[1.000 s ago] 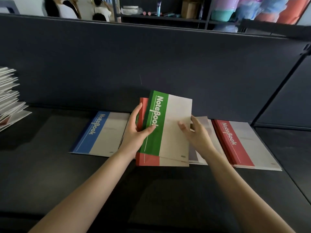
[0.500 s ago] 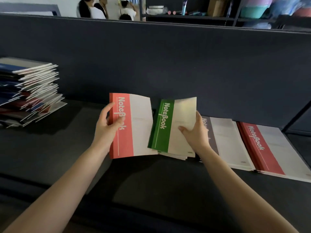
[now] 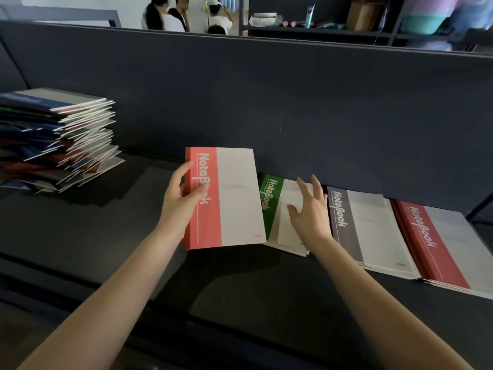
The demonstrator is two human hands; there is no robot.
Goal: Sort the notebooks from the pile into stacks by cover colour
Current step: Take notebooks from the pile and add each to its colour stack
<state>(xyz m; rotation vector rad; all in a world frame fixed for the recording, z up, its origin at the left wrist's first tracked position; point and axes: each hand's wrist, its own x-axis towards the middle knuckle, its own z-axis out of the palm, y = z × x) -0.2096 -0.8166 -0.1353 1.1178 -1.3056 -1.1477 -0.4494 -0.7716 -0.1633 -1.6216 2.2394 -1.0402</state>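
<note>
Green notebook now released, right hand spread; left hand grips coral notebook.

Dark desk, dark partition panel behind, shelving and people beyond

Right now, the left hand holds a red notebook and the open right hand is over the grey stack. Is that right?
Only the stack is wrong. In the head view the open right hand is over the green stack, with the grey stack beside it. The left hand does hold the red notebook.
</note>
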